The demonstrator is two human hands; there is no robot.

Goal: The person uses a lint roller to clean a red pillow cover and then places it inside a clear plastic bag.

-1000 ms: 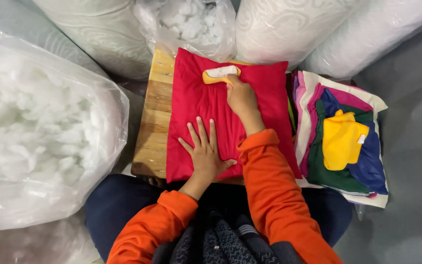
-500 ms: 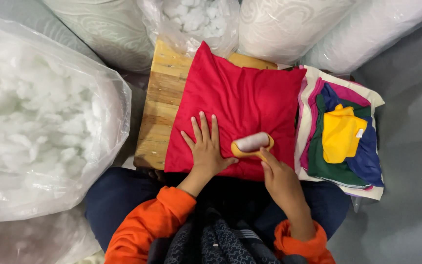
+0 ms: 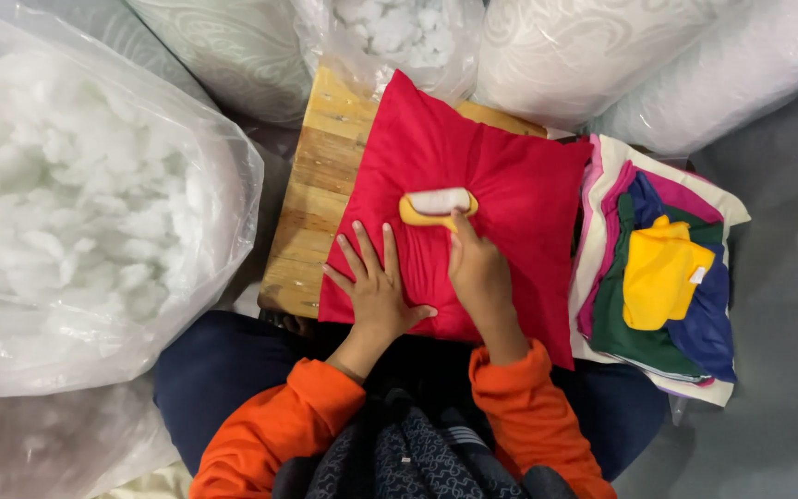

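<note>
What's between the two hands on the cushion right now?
Head view: only bare red cushion fabric, creased, between the flat left hand and the right hand holding the yellow roller.

Person, head-camera view down. Left hand [image 3: 379, 294]: bare, no rings, no glove, nails short. Right hand [image 3: 478, 273]: bare, likewise unadorned. Sleeves [image 3: 281, 427]: bright orange, long, soft knit or fleece, ribbed cuffs snug at wrists, fabric bunched in folds along forearms. Scarf [image 3: 417, 453]: dark navy-grey, small pale dotted pattern, striped edge, at chest between sleeves. Trousers [image 3: 214, 370]: dark blue, plain, covering both thighs
</note>
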